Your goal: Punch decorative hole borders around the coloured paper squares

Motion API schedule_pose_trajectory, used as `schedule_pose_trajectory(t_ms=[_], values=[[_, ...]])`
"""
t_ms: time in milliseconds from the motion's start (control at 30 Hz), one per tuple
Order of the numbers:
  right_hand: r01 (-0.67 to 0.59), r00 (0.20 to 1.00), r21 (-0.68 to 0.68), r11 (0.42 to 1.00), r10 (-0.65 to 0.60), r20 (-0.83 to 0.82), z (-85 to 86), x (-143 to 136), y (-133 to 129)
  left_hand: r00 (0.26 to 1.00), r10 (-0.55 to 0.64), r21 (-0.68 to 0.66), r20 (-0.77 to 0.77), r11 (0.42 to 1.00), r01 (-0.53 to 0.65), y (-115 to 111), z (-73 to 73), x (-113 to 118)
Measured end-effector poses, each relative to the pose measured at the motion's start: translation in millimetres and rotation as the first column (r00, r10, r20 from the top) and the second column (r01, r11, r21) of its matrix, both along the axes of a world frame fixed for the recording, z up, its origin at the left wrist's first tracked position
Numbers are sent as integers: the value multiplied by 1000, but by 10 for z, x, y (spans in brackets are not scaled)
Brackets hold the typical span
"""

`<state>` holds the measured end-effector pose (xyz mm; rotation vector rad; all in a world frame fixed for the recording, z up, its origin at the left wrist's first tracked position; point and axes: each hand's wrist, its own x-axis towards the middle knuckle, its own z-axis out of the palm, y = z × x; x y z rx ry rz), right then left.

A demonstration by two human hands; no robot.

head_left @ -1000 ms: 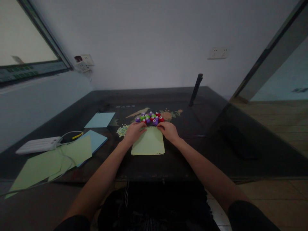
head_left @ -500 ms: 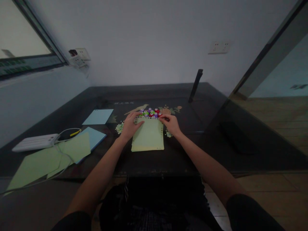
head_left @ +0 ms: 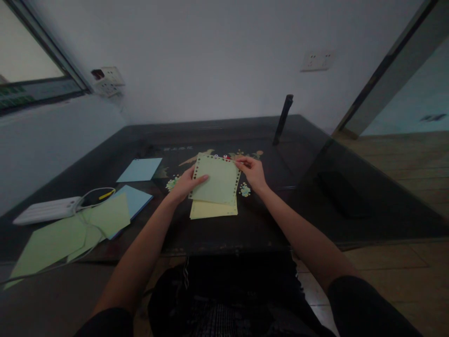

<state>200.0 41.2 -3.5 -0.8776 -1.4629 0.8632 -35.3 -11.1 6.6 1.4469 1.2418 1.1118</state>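
A pale green sheet of paper (head_left: 219, 180) with holes punched along its edges is raised and slightly tilted. My left hand (head_left: 185, 185) grips its left side, thumb on top and fingers behind. At the upper right corner my right hand (head_left: 253, 173) pinches it between thumb and fingertips. Below it lies a pale yellow paper stack (head_left: 213, 211), its upper part covered by the green sheet. Just past the sheet's top edge show small round pieces with white dots like eyes, among them a red one (head_left: 228, 157); most of them are hidden behind the paper.
At the left lie blue sheets (head_left: 140, 169), green sheets (head_left: 59, 234), and a white power strip (head_left: 49, 209) with a looping cable. A black upright bar (head_left: 282, 120) stands at the back right. A dark flat object (head_left: 343, 194) rests at the right.
The green sheet has been lifted off the yellow stack and shifted up, covering most of the coloured pieces. My left hand has moved down to its left side.
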Motion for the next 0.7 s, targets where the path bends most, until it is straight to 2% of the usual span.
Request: schedule_pose_trajectory(t_ms=[67, 133, 333, 433, 633, 700], values=[[4, 1000, 11, 1000, -4, -24, 10, 24, 16, 998, -69, -98, 11, 993, 70, -34, -6, 10], [8, 999, 16, 1000, -7, -44, 15, 49, 36, 993, -119, -137, -3, 983, 118, -69, -1, 31], [46, 998, 8, 999, -46, -53, 19, 114, 86, 962, -220, -141, -160, 970, 198, -109, 8, 82], [62, 997, -23, 998, -63, -34, 35, 124, 75, 953, -247, -146, -174, 964, 223, -92, -23, 85], [11, 1000, -203, 979, -15, -17, 83, 125, 38, 956, -249, -129, -154, 965, 230, -38, -118, 47], [-16, 998, -283, 959, 30, 47, 107, 159, 37, 955, -236, -124, -178, 968, 216, -9, -144, 14]])
